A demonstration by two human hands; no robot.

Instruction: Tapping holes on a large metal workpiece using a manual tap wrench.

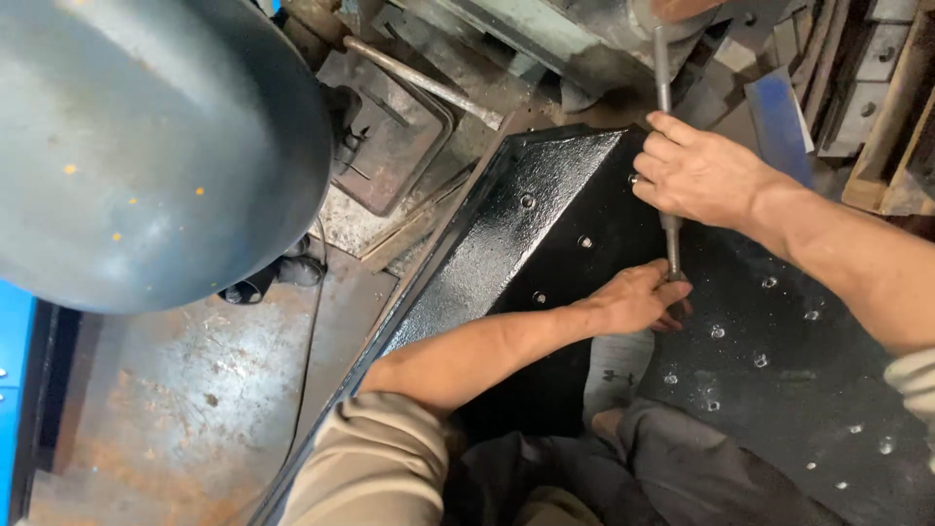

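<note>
A large black painted metal plate (545, 224) with a raised flange and several bolt holes lies under my hands. My right hand (696, 175) is closed around the shaft of a long grey metal rod tool (662, 68) that stands nearly upright on the plate. My left hand (638, 297) wraps the rod's lower end where it meets the plate; the tip is hidden by my fingers. Several shiny bolt heads (718, 331) dot the plate to the right of my left hand.
A big grey rounded machine housing (146, 146) fills the upper left. A rusty steel floor plate (185, 399) lies at the lower left. A steel bar (419, 80), machine parts and wooden pieces (891, 136) crowd the top edge. My knees are at the bottom.
</note>
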